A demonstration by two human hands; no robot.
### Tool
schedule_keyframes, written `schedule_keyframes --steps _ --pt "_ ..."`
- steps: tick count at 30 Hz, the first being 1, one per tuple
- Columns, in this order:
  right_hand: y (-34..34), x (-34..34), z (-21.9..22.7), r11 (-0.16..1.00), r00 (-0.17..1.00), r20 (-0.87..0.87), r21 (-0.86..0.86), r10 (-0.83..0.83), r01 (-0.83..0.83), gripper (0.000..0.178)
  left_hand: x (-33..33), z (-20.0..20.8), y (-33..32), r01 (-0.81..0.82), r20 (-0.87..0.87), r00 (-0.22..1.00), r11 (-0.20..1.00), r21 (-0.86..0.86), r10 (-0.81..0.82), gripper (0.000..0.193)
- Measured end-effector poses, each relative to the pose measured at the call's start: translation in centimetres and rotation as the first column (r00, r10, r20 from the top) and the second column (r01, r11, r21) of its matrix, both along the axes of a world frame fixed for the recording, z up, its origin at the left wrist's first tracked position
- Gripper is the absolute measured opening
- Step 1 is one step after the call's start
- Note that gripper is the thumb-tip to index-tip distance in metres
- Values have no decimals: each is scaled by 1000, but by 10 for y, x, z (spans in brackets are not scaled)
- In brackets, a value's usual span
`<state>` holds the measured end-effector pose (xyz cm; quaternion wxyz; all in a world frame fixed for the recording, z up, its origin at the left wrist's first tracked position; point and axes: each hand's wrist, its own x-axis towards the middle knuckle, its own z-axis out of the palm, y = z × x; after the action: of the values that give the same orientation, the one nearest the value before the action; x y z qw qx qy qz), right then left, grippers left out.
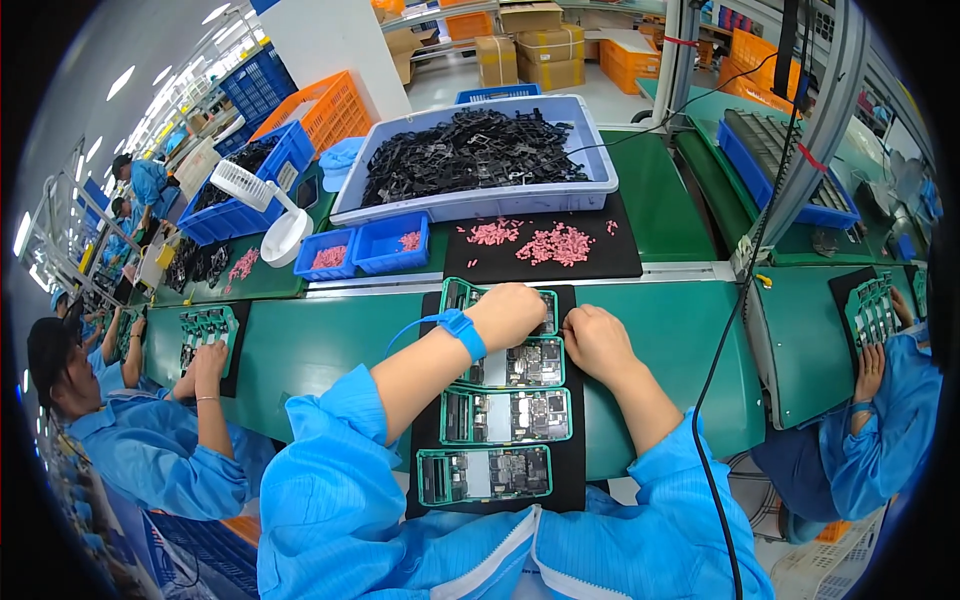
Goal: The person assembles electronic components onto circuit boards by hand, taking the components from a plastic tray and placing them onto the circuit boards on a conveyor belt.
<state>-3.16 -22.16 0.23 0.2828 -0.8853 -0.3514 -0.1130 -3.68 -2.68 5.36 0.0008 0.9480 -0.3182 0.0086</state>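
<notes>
Several green-edged phone housings with exposed circuit boards lie in a column on a black mat (425, 420). My left hand (512, 316), with a blue wrist strap (462, 335), reaches over the farthest housing (458, 296) and hides much of it. Its fingers are curled down at the board; whatever they pinch is hidden. At the right edge of that housing, my right hand (597, 342) is closed, its fingertips bunched together. I cannot make out anything in them. Nearer to me lie the second housing (535, 363), a third housing (540, 415) and the nearest housing (520, 472).
Behind stands a large pale bin (470, 207) heaped with black plastic parts (480, 150). Pink pieces (555, 243) lie on a dark mat beside two small blue trays (385, 247). A white fan (285, 235) stands left. A black cable (712, 400) hangs at right. Co-workers sit on both sides.
</notes>
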Motion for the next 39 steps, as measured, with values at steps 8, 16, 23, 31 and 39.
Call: schedule_keyframes --steps 8,16,23,31,39 --pt "-7 0 1 999 1000 9 50 6 -6 6 3 10 -3 -80 -135 988 997 11 81 10" --pt "-13 4 6 998 998 -61 55 -22 25 5 -16 3 24 19 -85 996 976 -216 -38 20" --pt "-9 -15 25 968 949 -240 190 205 -162 5 -25 0 36 64 8 998 973 -223 -64 32" --pt "7 -31 26 926 925 -68 -26 373 -376 5 -94 35 61 -105 111 965 736 -669 238 24" --pt "14 -34 37 917 928 -27 -143 372 -372 3 -204 39 82 -310 -173 940 521 -795 295 53"
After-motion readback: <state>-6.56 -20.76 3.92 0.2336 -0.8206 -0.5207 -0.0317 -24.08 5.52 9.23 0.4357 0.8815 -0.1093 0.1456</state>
